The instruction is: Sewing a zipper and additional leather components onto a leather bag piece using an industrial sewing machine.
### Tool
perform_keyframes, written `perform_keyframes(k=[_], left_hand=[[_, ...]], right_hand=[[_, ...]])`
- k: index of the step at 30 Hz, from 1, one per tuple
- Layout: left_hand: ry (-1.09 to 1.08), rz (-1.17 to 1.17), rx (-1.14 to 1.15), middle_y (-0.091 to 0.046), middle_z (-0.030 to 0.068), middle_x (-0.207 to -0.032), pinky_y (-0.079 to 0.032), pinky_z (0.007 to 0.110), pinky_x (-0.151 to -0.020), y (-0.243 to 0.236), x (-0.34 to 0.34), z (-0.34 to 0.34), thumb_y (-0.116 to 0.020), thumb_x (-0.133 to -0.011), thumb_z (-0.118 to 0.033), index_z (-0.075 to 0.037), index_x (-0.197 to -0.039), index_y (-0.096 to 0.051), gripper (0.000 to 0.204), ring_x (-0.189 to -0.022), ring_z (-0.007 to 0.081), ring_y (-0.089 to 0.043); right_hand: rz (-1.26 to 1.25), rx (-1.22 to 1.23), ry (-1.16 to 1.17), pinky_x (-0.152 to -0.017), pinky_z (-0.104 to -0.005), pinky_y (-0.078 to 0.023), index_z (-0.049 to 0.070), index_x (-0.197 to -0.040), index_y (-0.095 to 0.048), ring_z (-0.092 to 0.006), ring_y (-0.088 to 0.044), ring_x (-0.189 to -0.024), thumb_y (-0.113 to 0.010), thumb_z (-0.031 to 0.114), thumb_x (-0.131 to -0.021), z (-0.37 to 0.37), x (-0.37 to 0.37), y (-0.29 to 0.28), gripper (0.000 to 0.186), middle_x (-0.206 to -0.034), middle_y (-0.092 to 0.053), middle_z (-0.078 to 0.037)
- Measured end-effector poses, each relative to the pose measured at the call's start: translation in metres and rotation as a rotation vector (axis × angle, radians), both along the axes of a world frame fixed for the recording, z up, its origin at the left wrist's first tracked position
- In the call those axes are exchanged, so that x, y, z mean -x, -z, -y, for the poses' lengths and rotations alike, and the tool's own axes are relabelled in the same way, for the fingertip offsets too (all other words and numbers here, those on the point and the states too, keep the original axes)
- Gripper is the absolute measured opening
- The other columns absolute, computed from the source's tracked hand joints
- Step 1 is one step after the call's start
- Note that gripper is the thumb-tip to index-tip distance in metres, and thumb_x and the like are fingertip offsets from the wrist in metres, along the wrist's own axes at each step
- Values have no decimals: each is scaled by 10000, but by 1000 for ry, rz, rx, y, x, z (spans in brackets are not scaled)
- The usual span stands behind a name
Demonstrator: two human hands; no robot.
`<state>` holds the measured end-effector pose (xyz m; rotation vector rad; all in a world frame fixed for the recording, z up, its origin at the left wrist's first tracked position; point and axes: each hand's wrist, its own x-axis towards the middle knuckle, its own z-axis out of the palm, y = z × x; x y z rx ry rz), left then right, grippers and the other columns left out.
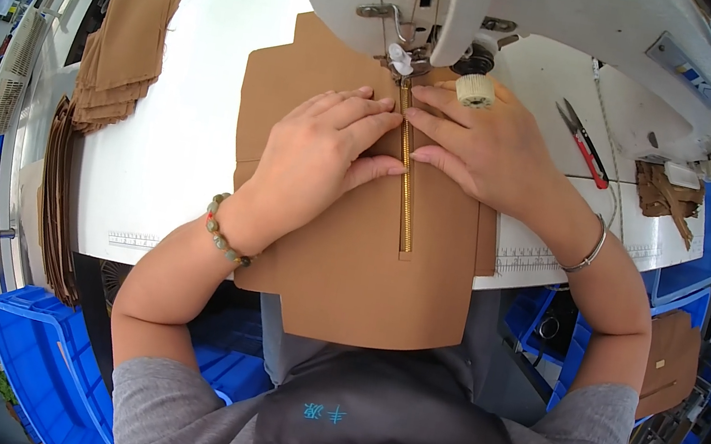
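A flat brown panel (346,285), which looks like leather, lies on the white table (207,44), and its near end hangs over the front edge. Down its middle runs a slot with a gold-toothed zipper (406,193). The far end of the zipper is under the needle and presser foot area of a white sewing machine (571,11). My left hand (316,147) lies flat on the panel, fingertips at the zipper's left side. From the right, my right hand (491,146) rests with fingers stretched toward the zipper, partly behind a machine knob (474,90).
Red-handled thread snips (585,151) lie right of the machine. Brown fabric pieces (130,37) are stacked at the left, with more pieces (56,196) draped over the left edge. Scraps (667,195) sit far right. Blue bins (45,359) stand below; another brown panel (669,365) rests right.
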<state>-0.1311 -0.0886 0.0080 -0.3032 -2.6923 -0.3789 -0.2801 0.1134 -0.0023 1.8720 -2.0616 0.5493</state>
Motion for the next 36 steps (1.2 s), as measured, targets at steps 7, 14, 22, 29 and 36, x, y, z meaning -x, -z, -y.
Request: perform_keyframes(k=[7,14,22,29,36], left_hand=[[20,23,2,-743,91,-1238,-561,415,-1002,-4,-1,1,-843,-776,-419,-44,-1209,-765,577,-1220,319,-676],[29,13,23,-741,95,-1240,-550,409,-1007,-5,2,2,-832,-783,-420,-42,-1223,-763,584,-1208,321,-674],[23,-12,34,-744,96,-1234,-553,408,-1004,-3,8,6,-835,-783,-416,-37,-1215,-768,578,-1195,313,-680],[19,-9,41,-748,89,-1226,-555,407,-1000,-5,8,5,-840,-780,-409,-43,-1217,-770,574,-1194,311,-680],[13,2,31,-744,85,-1243,-550,400,-1011,-5,6,5,-833,-798,-398,-40,-1214,-770,552,-1198,312,-675]], right_hand=[[17,-3,-10,-1159,-454,-428,112,-1198,-753,-225,-669,-1120,-748,428,-906,0,-2,0,430,-1159,-712,-42],[6,-20,20,-1172,-467,-415,104,-1228,-736,-241,-663,-1136,-762,427,-891,1,-3,0,467,-1159,-709,-63],[7,-5,19,-1164,-463,-418,93,-1203,-725,-248,-653,-1151,-787,395,-866,3,0,-3,457,-1146,-704,-64],[-56,125,87,-823,-388,-554,128,-1057,-728,-237,-691,-854,-774,385,-895,2,-1,-6,307,-866,-679,-21],[-189,2,224,-584,-368,-489,137,-913,-682,-238,-639,-610,-758,395,-916,5,-4,-13,269,-708,-622,-21]])
